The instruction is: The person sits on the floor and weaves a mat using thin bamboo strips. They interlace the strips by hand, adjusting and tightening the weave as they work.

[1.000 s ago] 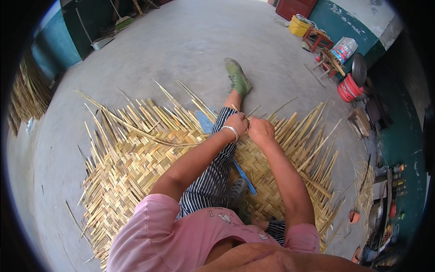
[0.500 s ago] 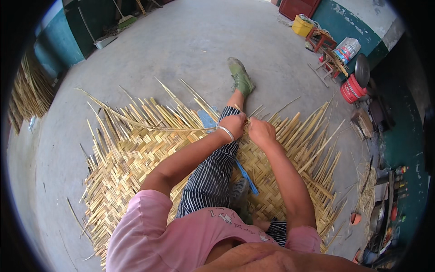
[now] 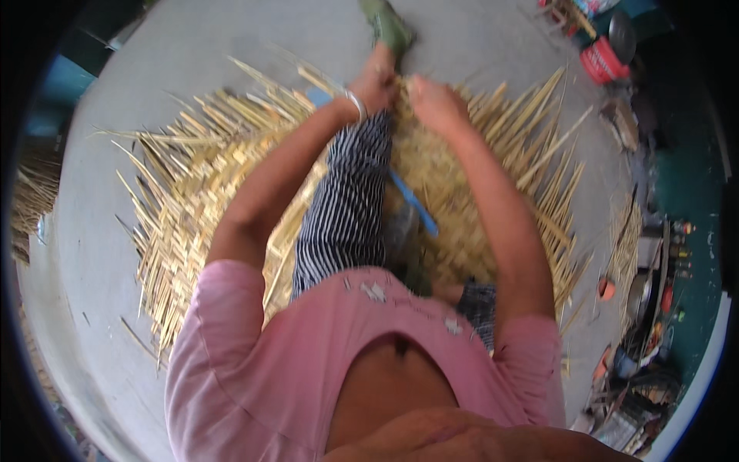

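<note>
Tilted further down since a second ago — left hand (image 3: 373, 86) and right hand (image 3: 433, 104) side by side, fingers pinched on strips at the woven bamboo mat (image 3: 231, 177)'s far edge — strips running away, right hand nearer.

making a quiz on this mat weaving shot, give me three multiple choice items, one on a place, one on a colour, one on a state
1. Where does the blue strip lie?
A. on the woven mat, between the forearms
B. on the bare concrete floor to the left
C. in the red bucket

2. What colour is the shoe past the hands?
A. red
B. green
C. white

3. How do the strip ends at the woven mat's rim stand?
A. trimmed flush
B. bound with cord
C. loose, fanning outward

Answers:
1 A, it rests on the weave beside the striped trouser leg.
2 B, it shows green above the left hand and right hand.
3 C, unwoven ends splay over the floor.
</note>
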`<state>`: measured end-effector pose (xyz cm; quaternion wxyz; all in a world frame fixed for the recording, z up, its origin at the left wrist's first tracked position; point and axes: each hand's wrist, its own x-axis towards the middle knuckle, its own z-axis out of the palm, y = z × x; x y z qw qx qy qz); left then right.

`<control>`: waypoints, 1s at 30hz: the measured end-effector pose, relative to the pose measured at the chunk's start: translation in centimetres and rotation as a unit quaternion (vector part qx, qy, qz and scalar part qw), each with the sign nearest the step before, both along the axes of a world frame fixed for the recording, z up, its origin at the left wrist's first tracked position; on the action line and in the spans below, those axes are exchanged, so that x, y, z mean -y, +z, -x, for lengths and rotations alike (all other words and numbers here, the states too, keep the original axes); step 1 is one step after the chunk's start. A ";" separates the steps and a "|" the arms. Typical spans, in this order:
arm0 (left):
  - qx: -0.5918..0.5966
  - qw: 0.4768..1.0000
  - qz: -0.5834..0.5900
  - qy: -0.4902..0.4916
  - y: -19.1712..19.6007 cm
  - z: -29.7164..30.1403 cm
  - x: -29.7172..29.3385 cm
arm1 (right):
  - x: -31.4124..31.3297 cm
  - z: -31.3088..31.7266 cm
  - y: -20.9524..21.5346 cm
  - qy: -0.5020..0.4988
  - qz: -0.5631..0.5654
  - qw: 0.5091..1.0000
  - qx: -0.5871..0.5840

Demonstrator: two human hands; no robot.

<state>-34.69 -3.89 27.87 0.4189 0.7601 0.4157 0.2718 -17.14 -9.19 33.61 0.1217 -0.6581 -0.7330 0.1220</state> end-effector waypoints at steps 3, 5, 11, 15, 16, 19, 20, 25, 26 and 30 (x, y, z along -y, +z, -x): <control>-0.008 1.000 0.011 0.004 2.0 0.4 0.8 | -0.3 0.2 -0.2 -0.003 0.000 1.000 0.009; -0.037 0.997 -0.068 0.032 0.8 0.9 0.6 | -0.4 0.9 -0.3 0.000 0.001 1.000 0.006; -0.081 0.961 -0.227 0.138 -2.7 -0.2 -0.9 | -2.6 0.7 -2.7 0.021 -0.016 0.997 0.066; -0.049 0.976 -0.138 0.163 -6.9 -3.3 -5.2 | -3.0 0.3 -2.0 -0.016 -0.008 1.000 -0.007; -0.036 0.970 -0.169 0.173 -6.7 -3.9 -5.3 | -3.2 0.5 -1.1 -0.043 0.034 0.998 0.028; -0.094 0.955 -0.072 0.270 -11.2 3.8 -13.3 | -2.4 1.7 2.1 0.091 0.054 0.994 0.036; -0.145 0.935 -0.102 0.308 -12.9 6.5 -14.7 | -2.9 0.2 0.8 0.125 0.023 0.990 0.059; -0.030 0.980 0.189 -0.060 -10.0 3.6 -9.2 | -4.0 -7.2 -0.3 0.082 -0.019 0.966 -0.246; 0.130 0.908 0.316 -0.240 -7.1 2.1 -5.9 | -3.6 -7.7 -0.9 0.056 -0.059 0.969 -0.232; -0.080 0.899 0.270 -0.336 0.4 -1.9 4.1 | -6.8 -12.1 -6.1 0.057 -0.007 0.998 -0.020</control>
